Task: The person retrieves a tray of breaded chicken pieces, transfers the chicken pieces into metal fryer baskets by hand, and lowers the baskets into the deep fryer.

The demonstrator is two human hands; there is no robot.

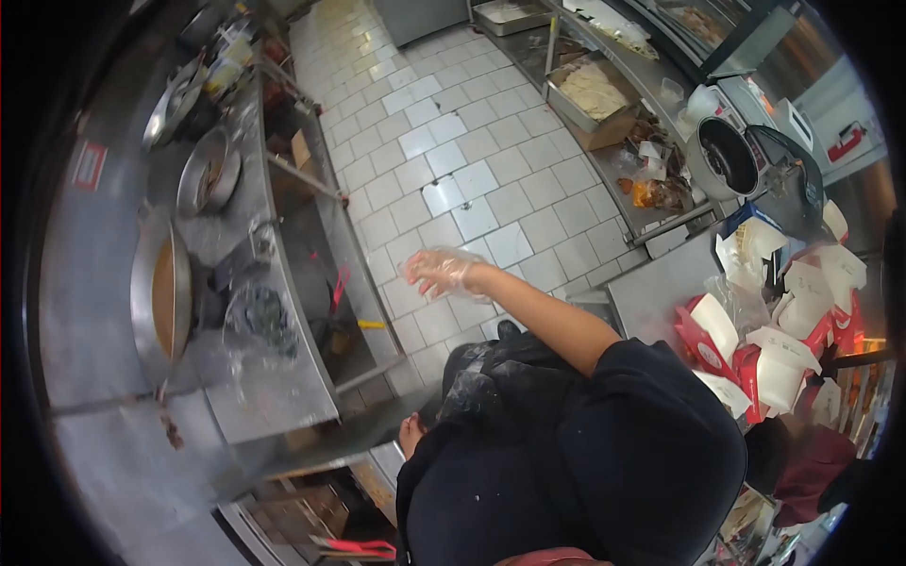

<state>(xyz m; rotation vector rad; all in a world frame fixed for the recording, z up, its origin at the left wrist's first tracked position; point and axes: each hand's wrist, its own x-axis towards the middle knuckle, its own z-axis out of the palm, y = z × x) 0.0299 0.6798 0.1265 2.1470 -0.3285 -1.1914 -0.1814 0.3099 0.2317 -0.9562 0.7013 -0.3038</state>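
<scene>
We stand beside the steel desk (264, 407), where a plastic bag (260, 323) lies, its long axis unclear. Our right hand (442, 272), in a clear glove (470, 258), extends beside the desk, seemingly nearer the bag, which lies left of its loosely spread, unladen fingers. Our left hand (411, 434), near the desk's corner, is half hidden; we cannot tell its fingers' state.

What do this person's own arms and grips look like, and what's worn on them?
The right grip wears a loose, transparent plastic glove reaching the wrist. The right forearm is bare up to a plain black short sleeve. The left grip shows only in part, with no glove discernible; that arm is hard to make out.
</scene>
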